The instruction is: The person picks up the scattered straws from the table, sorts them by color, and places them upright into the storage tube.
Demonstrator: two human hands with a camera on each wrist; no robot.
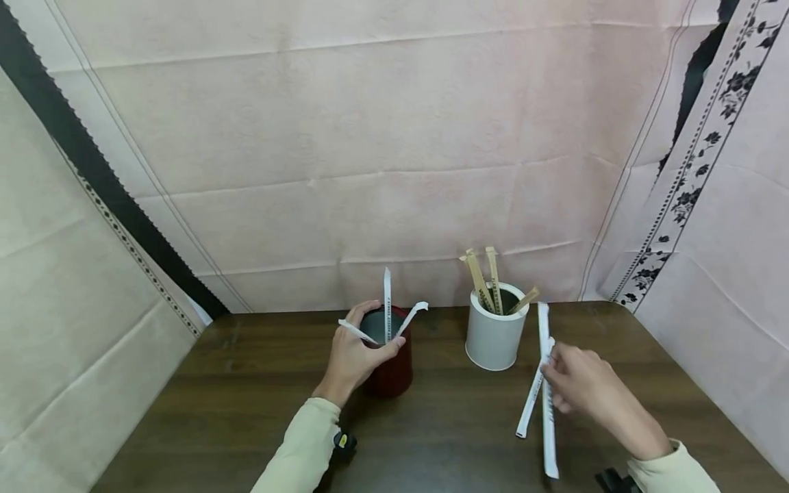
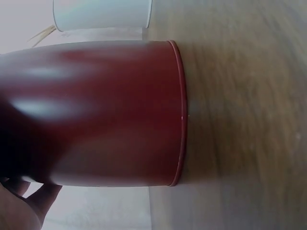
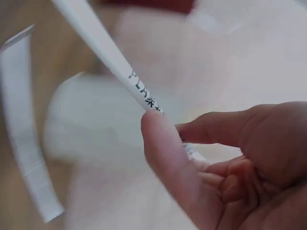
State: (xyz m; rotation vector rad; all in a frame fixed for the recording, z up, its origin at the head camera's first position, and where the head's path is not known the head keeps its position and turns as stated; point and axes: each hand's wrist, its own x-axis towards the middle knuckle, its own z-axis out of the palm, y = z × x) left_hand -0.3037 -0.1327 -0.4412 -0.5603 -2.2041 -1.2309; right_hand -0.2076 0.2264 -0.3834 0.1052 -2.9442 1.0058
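My left hand (image 1: pixel 357 352) grips a dark red cylindrical cup (image 1: pixel 394 373) near its rim, thumb at the front and fingers around the far left side. Three white paper-wrapped straws (image 1: pixel 387 308) stand in that cup, leaning different ways. Between thumb and forefinger, my right hand (image 1: pixel 582 383) pinches another white paper-wrapped straw (image 3: pixel 100 43) with dark print on it. It hangs slanted, lower end toward the left. Right beside it, a white paper-wrapped straw (image 1: pixel 550 445) lies lengthwise on the table, partly hidden by the held one and the fingers.
A white cylindrical cup (image 1: pixel 493 342) with several tan paper-wrapped straws (image 1: pixel 477 277) stands between the hands, toward the back of the brown wooden table (image 1: pixel 444 438). Pale cloth (image 1: pixel 370 137) hangs behind the table and along both sides.
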